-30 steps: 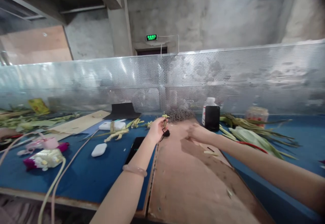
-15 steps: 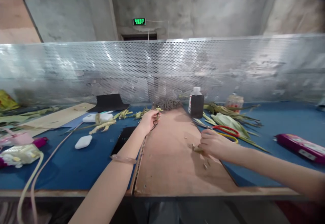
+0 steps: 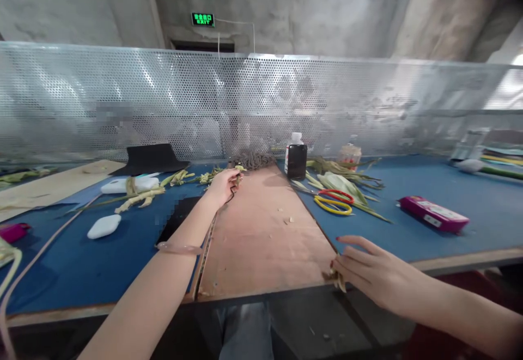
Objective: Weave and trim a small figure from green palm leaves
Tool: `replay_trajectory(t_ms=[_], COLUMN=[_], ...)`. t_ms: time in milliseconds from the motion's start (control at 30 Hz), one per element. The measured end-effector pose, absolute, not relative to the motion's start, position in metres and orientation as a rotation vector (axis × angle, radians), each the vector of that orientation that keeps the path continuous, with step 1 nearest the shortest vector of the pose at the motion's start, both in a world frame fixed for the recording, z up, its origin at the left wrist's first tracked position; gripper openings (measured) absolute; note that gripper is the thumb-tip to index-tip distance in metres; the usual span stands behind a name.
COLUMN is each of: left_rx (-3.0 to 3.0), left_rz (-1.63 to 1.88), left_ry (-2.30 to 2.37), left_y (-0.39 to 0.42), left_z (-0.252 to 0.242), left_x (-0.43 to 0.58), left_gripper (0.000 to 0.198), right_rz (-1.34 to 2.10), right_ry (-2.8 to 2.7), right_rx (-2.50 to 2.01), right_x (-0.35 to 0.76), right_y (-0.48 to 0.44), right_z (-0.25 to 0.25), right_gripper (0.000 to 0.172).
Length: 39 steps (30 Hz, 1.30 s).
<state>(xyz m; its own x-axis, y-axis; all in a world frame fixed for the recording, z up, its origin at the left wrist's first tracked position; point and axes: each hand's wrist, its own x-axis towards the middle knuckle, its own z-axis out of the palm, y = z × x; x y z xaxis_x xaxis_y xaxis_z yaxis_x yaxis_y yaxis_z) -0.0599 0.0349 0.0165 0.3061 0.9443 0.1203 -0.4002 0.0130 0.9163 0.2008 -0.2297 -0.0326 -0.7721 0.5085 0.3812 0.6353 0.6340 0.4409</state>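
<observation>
My left hand [image 3: 225,185] is closed in a pinch over the far left side of the wooden board [image 3: 261,229]. It holds a small yellow-green plant piece [image 3: 239,169], mostly hidden by the fingers, and a thin dark strand hangs below. At the board's front right corner, my right hand [image 3: 363,267] has its fingers stretched out and apart. Dry husk scraps [image 3: 338,279] are at its fingertips, over the edge, some seemingly dropping. A few tiny scraps [image 3: 291,219] lie on the board.
Red- and yellow-handled scissors [image 3: 333,206] lie right of the board by pale husks [image 3: 333,184] and a dark-labelled bottle [image 3: 296,158]. A purple packet [image 3: 433,214] is farther right. On the left are a white case [image 3: 104,226], a black phone-like slab [image 3: 175,221] and a cable [image 3: 53,240].
My right hand has swept from the board's right side toward me to the front edge, carrying scraps, and its fingers have spread. My left hand keeps its pinch. The view has turned right.
</observation>
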Motion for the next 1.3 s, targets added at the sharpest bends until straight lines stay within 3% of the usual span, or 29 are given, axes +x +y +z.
replay_trajectory(t_ms=[133, 500, 733, 1000, 1300], left_rx=[1.084, 1.122, 1.111, 1.09, 1.091], left_rz=[1.183, 1.164, 1.169, 1.181, 1.162], left_ry=[0.666, 0.667, 0.685, 0.697, 0.689], left_y=[0.035, 0.03, 0.03, 0.038, 0.034], left_z=[0.017, 0.017, 0.016, 0.017, 0.017], left_x=[-0.059, -0.055, -0.055, -0.061, -0.058], left_gripper=[0.005, 0.001, 0.002, 0.006, 0.004], right_rz=[-0.906, -0.681, -0.625, -0.628, -0.572], right_ry=[-2.69, -2.833, -2.628, -2.635, -2.683], right_rx=[-0.869, -0.736, -0.944, -1.212, -1.139], right_x=[0.206, 0.238, 0.227, 0.225, 0.219], right_y=[-0.247, -0.269, -0.195, -0.091, -0.117], right_z=[-0.037, -0.021, -0.015, -0.014, -0.012], right_gripper=[0.036, 0.043, 0.03, 0.029, 0.029])
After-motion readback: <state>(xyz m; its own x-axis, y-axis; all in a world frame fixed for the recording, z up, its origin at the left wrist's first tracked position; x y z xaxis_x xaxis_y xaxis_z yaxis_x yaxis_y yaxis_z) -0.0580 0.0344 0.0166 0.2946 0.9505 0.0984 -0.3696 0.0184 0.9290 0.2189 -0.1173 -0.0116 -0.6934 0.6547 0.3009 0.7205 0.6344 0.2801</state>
